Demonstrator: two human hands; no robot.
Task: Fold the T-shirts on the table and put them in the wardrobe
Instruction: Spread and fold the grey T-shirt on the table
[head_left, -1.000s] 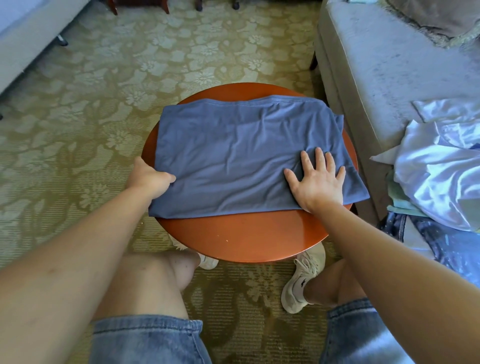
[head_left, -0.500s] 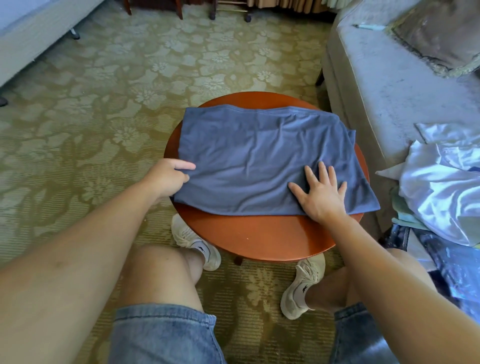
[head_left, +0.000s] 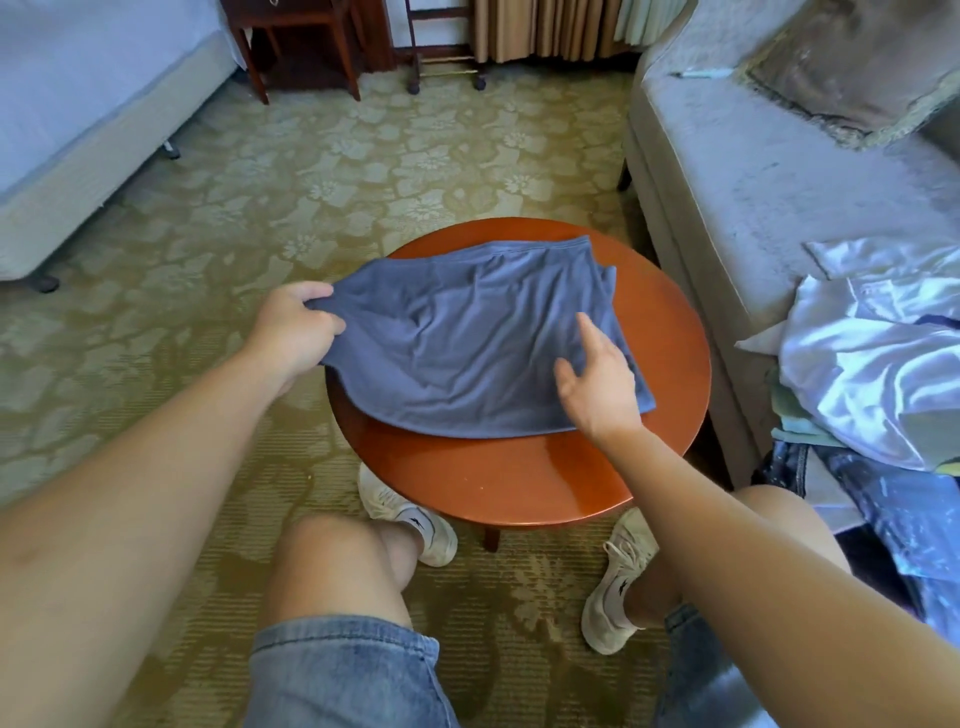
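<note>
The left hand (head_left: 296, 332) pinches the left edge of the blue T-shirt (head_left: 467, 353), fingers curled over the cloth and thumb under it, and holds that side raised off the table (head_left: 519, 478), out past the table's left edge. The right hand (head_left: 597, 384) is loose and spread, palm turned inward, over the shirt's near right corner; whether it touches the cloth cannot be told.

The shirt is folded into a rough rectangle. Its right part lies on the middle and far side of the round wooden table, creased toward the raised side, and its far edge runs close to the table's far edge. The near part of the tabletop is bare wood.

Below the table's near edge are the person's knees, denim shorts (head_left: 343, 670) and pale sneakers (head_left: 410, 514) on a flowered carpet (head_left: 363, 171). Just right of the table stands a grey sofa (head_left: 727, 182) with a heap of clothes (head_left: 872, 364) and a cushion (head_left: 857, 67). A bed (head_left: 78, 130) is well off to the left.
</note>
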